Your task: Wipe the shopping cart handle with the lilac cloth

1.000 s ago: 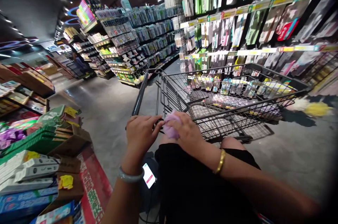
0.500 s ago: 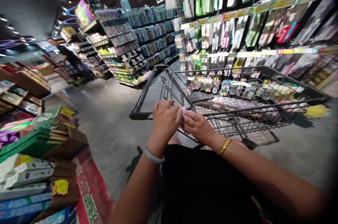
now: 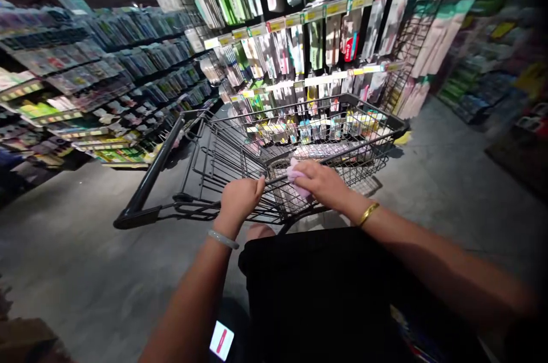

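A black wire shopping cart (image 3: 148,172) stands right in front of me, its handle off to the left. My left hand (image 3: 240,198) is closed around the near top rail of the basket, thumb along the bar. Further right on that same rail, my right hand (image 3: 323,183) has its fingers closed on a crumpled lilac cloth (image 3: 297,173), which lies against the rail and hangs down a little over the side. The fingertips behind the cloth are partly hidden. A wide gap of rail separates the two hands.
Beyond the cart rises a rack of packaged goods (image 3: 257,55), hanging in rows with price strips. Another stocked shelf (image 3: 77,77) stands to the left. Grey floor (image 3: 107,277) runs around the cart. A cardboard box (image 3: 29,334) shows at the lower left.
The view has swung right. My hands, together on the cloth before, are now apart: the left has let go of it and grips the rail, while the right keeps the cloth.
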Motion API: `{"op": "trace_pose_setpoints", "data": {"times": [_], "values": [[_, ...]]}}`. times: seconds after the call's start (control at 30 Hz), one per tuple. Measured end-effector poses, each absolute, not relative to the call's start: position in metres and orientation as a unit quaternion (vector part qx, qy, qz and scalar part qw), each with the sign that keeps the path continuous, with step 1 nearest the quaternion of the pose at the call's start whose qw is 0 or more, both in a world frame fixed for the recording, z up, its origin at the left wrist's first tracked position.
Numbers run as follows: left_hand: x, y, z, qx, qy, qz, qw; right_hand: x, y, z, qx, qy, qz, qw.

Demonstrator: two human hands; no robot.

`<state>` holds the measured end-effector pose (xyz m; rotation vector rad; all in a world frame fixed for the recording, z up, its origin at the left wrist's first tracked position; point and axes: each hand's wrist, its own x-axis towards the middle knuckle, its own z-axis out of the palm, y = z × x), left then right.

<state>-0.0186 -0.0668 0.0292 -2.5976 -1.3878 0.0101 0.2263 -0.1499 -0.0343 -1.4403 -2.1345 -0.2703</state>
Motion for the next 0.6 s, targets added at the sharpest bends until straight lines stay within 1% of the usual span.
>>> {"op": "trace_pose_setpoints", "data": {"times": [0.03,0.13,0.2,0.37,0.5,0.6], "values": [[-0.019,-0.063,0.029,-0.88,-0.464,0.002,0.099,0.241,-0.149,-0.034,-0.564,-0.774,-0.083,0.274],[-0.021,-0.052,0.028,-0.884,-0.456,-0.003,0.104,0.284,-0.15,-0.031,-0.682,-0.654,-0.037,0.326],[-0.022,-0.045,0.025,-0.887,-0.45,-0.01,0.102,0.301,-0.15,-0.027,-0.72,-0.606,-0.021,0.337],[-0.024,-0.032,0.023,-0.894,-0.437,-0.017,0.1,0.305,-0.15,-0.016,-0.735,-0.617,-0.009,0.281],[-0.02,-0.024,0.024,-0.899,-0.423,-0.008,0.109,0.309,-0.155,-0.019,-0.727,-0.623,-0.009,0.289],[-0.015,-0.019,0.026,-0.902,-0.422,0.0,0.095,0.314,-0.159,-0.022,-0.739,-0.605,-0.015,0.296]]}}
